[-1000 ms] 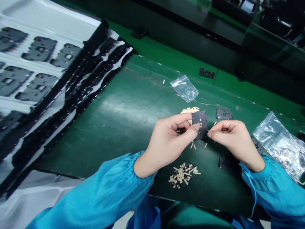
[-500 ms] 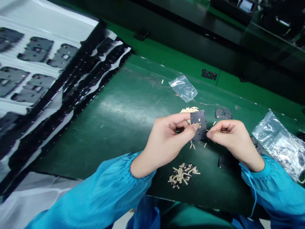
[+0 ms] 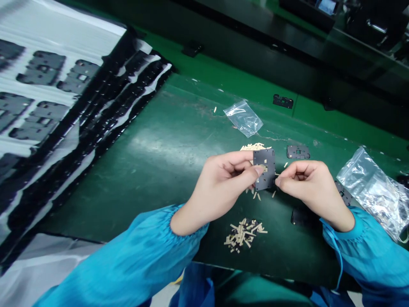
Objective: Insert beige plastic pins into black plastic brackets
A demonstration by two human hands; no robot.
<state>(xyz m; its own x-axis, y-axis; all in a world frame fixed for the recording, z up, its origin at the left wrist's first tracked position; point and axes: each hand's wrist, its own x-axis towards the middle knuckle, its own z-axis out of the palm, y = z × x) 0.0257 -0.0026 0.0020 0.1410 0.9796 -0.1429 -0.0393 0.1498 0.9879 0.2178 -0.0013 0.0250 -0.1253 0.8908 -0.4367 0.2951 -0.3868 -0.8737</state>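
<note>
My left hand [image 3: 220, 185] pinches a thin dark plastic plate [image 3: 268, 181] with small cut-outs, thumb on its face and fingers behind. My right hand [image 3: 303, 183] is closed in a pinch right beside the plate's right edge; whatever lies between its fingertips is too small to make out. Behind the plate spreads a heap of short pale strips [image 3: 255, 146], partly hidden by it and my left hand. Nearer to me lies a second pile of pale strips mixed with dark bits [image 3: 244, 235].
A clear zip bag [image 3: 244, 119] lies beyond the hands, a fuller one [image 3: 373, 192] at right. Loose dark plates rest at the back [image 3: 283, 101], beyond my right hand [image 3: 298, 152] and near its wrist [image 3: 298, 216]. Stacked trays [image 3: 92, 32] with similar plates stand at left.
The view has shifted slightly. Both hands keep their pinches, and the plate stays in my left hand, with its tilt barely altered.
</note>
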